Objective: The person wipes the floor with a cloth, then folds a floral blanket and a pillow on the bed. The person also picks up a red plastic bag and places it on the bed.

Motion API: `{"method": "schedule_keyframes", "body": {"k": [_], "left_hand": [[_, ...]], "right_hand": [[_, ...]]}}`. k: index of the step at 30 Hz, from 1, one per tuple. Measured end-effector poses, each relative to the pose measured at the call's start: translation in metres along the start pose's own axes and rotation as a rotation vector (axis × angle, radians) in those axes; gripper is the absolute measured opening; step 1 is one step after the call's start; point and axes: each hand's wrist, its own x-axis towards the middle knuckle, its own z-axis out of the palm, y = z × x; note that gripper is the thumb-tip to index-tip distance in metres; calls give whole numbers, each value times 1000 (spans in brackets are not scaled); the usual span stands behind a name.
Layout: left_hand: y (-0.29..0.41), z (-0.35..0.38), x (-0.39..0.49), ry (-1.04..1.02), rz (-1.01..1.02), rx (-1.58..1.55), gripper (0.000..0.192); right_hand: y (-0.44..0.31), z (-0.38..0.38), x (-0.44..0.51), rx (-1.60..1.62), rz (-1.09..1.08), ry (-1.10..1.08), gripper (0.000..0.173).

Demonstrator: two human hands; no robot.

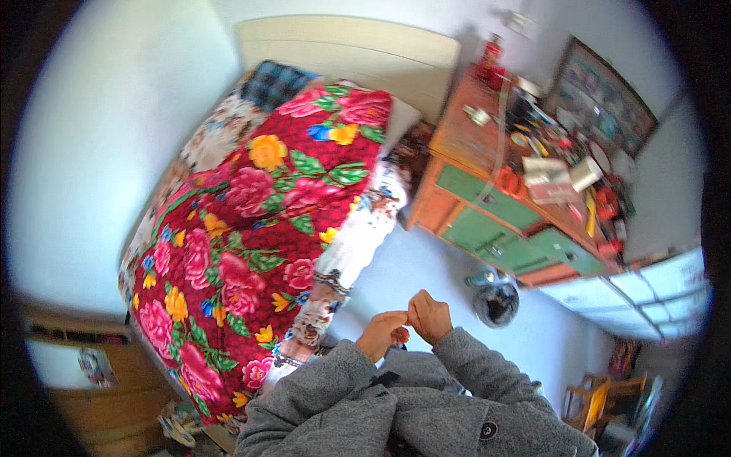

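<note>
My left hand (381, 333) and my right hand (429, 317) meet in front of my chest, fingertips touching or nearly so. The fingers of my right hand are curled in, and those of my left hand bend towards it. Whether something small is pinched between them is hidden. Just below lies the front of the grey woollen coat (425, 371) that I wear, with a dark button (488, 430) lower down. To the left of my hands is a bed covered by a red floral blanket (274, 217).
A plaid pillow (275, 85) lies near the headboard (348, 48). At right stands a cluttered wooden cabinet with green drawer fronts (485, 191). On the floor before it are a lined waste bin (495, 305) and a blue bottle (480, 279). A wooden chair (591, 403) stands lower right.
</note>
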Motion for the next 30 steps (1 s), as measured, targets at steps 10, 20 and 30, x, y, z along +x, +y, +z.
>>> {"method": "schedule_keyframes", "body": {"k": [10, 20, 30], "left_hand": [[-4, 90, 36, -215, -155, 311, 34], [12, 61, 28, -94, -65, 301, 28], [6, 78, 26, -64, -83, 280, 27]], "right_hand": [[81, -72, -72, 1191, 753, 86, 26], [219, -113, -223, 1147, 1187, 530, 15], [338, -134, -313, 574, 1443, 734, 24]]}}
